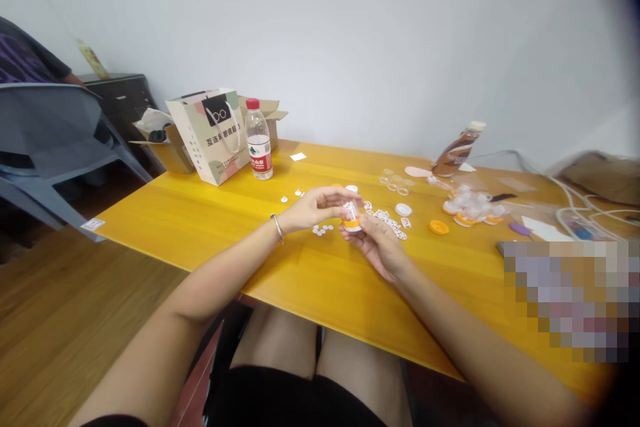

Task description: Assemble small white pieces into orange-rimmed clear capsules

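Between my two hands is a small container (pixel 352 222) with a clear upper part and an orange and white base. My left hand (pixel 323 207), with a bracelet at the wrist, has its fingers closed round the clear upper part. My right hand (pixel 381 245) grips the orange and white base from the right and below. Behind my hands lie several white perforated pieces (pixel 387 221). Small white discs (pixel 323 229) are scattered just below my left hand. A white round cap (pixel 403 210) and an orange ring-shaped cap (pixel 439 227) lie to the right.
A water bottle (pixel 259 147), a paper bag (pixel 207 140) and open cardboard boxes stand at the back left. A brown drink bottle (pixel 457 150) leans at the back right, near a pile of clear and orange containers (pixel 473 205) and white cables (pixel 570 193). A person sits far left.
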`<state>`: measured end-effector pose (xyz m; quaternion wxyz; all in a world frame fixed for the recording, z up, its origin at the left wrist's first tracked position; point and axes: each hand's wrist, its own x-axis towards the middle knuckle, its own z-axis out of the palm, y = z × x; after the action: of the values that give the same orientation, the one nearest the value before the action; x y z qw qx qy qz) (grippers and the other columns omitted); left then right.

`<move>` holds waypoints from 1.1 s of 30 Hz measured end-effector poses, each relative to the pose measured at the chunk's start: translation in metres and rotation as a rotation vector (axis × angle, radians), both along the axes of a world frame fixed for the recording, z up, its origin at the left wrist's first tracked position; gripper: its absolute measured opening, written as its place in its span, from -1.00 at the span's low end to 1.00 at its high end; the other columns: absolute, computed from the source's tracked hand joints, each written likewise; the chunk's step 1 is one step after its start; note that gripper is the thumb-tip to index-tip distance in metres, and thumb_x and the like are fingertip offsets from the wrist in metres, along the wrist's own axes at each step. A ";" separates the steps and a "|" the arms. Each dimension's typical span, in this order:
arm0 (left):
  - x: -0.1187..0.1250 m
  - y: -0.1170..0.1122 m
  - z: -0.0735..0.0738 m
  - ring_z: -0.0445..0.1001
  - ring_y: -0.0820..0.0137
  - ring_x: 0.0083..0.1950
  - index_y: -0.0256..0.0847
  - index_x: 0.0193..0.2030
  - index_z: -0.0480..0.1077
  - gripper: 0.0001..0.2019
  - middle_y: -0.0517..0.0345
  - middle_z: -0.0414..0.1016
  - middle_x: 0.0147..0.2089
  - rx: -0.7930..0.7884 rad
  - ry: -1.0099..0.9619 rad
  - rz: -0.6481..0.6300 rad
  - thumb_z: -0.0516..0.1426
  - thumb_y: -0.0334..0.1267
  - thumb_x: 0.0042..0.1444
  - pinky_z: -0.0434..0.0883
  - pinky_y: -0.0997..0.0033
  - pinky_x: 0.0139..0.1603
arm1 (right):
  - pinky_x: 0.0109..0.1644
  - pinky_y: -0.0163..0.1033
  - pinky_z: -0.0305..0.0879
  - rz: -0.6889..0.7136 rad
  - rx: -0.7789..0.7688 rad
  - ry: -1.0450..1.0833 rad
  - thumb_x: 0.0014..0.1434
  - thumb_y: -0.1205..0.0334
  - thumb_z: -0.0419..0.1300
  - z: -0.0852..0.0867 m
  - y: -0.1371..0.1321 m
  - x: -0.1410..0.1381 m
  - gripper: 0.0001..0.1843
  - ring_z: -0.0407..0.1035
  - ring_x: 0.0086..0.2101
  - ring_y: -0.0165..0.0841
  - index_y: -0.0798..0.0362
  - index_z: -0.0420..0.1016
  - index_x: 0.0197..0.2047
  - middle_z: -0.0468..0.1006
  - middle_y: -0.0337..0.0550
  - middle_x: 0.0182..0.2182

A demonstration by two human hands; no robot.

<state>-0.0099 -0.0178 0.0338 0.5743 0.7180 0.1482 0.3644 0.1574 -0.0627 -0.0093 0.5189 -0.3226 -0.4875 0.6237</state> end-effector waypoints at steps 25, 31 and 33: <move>-0.015 0.009 0.001 0.31 0.35 0.02 -0.13 -0.01 0.27 -0.60 0.01 0.30 0.04 0.455 0.460 0.170 0.13 -0.15 -0.02 0.30 0.35 -0.06 | -0.05 -0.22 0.25 -0.120 0.102 -0.235 -0.13 0.16 0.29 -0.016 0.014 0.005 -0.70 0.41 -0.21 -0.37 0.03 0.39 -0.29 0.54 -0.17 -0.27; -0.013 0.005 0.003 0.28 0.37 0.03 -0.15 -0.09 0.31 -0.74 0.05 0.31 0.01 0.544 0.491 0.181 0.03 -0.15 0.09 0.24 0.32 0.02 | -0.05 -0.17 0.26 -0.118 0.103 -0.250 -0.10 0.12 0.26 -0.018 0.016 0.007 -0.71 0.42 -0.22 -0.34 0.02 0.39 -0.28 0.54 -0.16 -0.26; -0.012 0.004 0.003 0.30 0.37 0.00 -0.15 -0.05 0.28 -0.70 0.03 0.32 -0.01 0.524 0.493 0.240 0.02 -0.12 0.09 0.26 0.31 -0.01 | -0.05 -0.17 0.26 -0.123 0.118 -0.256 -0.10 0.12 0.26 -0.018 0.016 0.007 -0.71 0.41 -0.22 -0.33 0.02 0.39 -0.28 0.54 -0.16 -0.25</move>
<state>-0.0221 -0.0136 0.0368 0.2714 0.8842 0.2665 0.2710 0.1648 -0.0463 -0.0269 0.5076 -0.3977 -0.5649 0.5148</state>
